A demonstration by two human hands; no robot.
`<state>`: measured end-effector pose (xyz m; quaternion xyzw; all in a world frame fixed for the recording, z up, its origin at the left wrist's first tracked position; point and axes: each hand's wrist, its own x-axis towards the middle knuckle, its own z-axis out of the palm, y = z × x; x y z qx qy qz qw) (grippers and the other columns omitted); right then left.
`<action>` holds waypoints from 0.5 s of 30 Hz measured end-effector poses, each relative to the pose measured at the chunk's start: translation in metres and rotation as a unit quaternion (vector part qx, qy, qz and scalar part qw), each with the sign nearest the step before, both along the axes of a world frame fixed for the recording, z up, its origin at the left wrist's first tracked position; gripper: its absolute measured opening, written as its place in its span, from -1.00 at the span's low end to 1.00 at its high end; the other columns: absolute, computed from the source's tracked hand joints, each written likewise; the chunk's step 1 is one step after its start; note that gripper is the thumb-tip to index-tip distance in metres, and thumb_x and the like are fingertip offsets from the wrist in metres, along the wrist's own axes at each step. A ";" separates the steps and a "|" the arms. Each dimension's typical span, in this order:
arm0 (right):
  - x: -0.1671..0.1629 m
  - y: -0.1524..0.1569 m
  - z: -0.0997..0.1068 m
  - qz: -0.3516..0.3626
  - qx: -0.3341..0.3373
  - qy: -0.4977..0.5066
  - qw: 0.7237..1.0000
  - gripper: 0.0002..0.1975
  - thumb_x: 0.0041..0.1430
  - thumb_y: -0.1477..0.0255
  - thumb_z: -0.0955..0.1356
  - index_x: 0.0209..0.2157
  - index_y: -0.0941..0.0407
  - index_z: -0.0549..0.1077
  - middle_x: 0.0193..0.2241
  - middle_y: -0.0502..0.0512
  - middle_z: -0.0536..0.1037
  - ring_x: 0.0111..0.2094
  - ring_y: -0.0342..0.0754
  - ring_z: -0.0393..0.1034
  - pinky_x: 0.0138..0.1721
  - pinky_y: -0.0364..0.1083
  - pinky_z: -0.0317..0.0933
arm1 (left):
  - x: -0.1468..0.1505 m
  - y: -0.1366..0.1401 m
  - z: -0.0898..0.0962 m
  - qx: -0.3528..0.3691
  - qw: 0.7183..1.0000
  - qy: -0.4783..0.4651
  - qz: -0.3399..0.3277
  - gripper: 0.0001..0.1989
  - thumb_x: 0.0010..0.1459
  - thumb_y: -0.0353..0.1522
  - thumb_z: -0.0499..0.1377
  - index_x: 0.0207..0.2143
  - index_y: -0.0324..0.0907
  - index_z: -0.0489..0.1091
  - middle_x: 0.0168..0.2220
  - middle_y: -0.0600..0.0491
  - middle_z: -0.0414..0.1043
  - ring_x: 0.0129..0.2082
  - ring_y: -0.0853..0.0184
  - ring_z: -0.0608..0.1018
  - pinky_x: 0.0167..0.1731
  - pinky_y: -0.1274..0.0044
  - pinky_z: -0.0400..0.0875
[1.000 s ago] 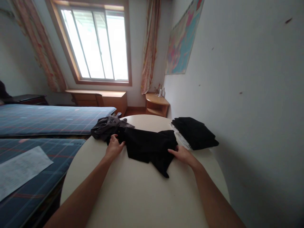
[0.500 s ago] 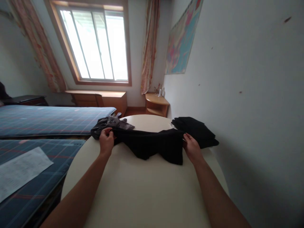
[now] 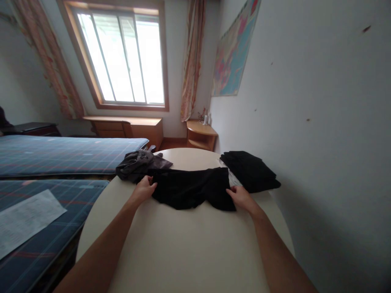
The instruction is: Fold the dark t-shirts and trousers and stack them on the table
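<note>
A black garment (image 3: 189, 187) lies spread across the far half of the round cream table (image 3: 189, 244); its exact kind I cannot make out. At its left edge, my left hand (image 3: 145, 189) pinches the cloth between thumb and fingers. My right hand (image 3: 240, 196) is closed on the right edge, a little above the lower corner. Just beyond my left hand rests a crumpled heap of dark grey clothing (image 3: 131, 165). Beyond my right hand sits a stack of folded black clothes (image 3: 250, 171), with something whitish (image 3: 233, 178) showing along its left side.
Two mattresses with blue plaid covers (image 3: 73, 154) are on the left, and a paper sheet (image 3: 30, 219) lies on the nearer one. A white wall (image 3: 330, 162) runs along the right. Past the table stand a wooden desk (image 3: 143, 132) and a corner shelf (image 3: 201, 129).
The black garment has come down flatter onto the table. Both hands have moved nearer to me and slightly inward, the right one sliding lower along the garment's edge.
</note>
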<state>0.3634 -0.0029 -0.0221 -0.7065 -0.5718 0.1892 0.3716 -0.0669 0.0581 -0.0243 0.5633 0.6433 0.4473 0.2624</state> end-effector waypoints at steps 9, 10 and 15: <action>0.009 -0.004 0.024 -0.112 0.113 -0.024 0.987 -0.61 0.21 0.16 0.24 -0.21 0.18 0.51 -0.34 0.23 0.60 -0.30 0.06 0.49 -0.25 -0.06 0.28 | -0.012 0.000 0.026 0.015 0.990 -0.123 0.065 -0.68 0.10 -0.23 0.21 -0.15 -0.24 0.43 -0.42 0.01 0.51 -0.52 0.35 0.52 -0.55 0.56 0.43; 0.009 -0.004 0.025 -0.115 0.112 -0.029 0.987 -0.60 0.21 0.15 0.24 -0.21 0.18 0.51 -0.34 0.23 0.60 -0.30 0.06 0.49 -0.25 -0.06 0.27 | -0.011 -0.002 0.028 0.015 0.988 -0.139 0.069 -0.63 0.11 -0.20 0.21 -0.10 -0.25 0.42 -0.40 0.00 0.51 -0.51 0.35 0.53 -0.55 0.56 0.44; 0.006 -0.007 0.021 -0.101 0.064 -0.056 0.991 -0.67 0.20 0.21 0.26 -0.23 0.15 0.52 -0.37 0.19 0.60 -0.34 0.05 0.48 -0.30 -0.07 0.24 | 0.003 -0.012 0.032 0.020 0.964 -0.240 -0.114 -0.41 -0.06 -0.14 0.33 0.00 -0.22 0.40 -0.25 -0.05 0.56 -0.31 0.24 0.61 -0.31 0.47 0.53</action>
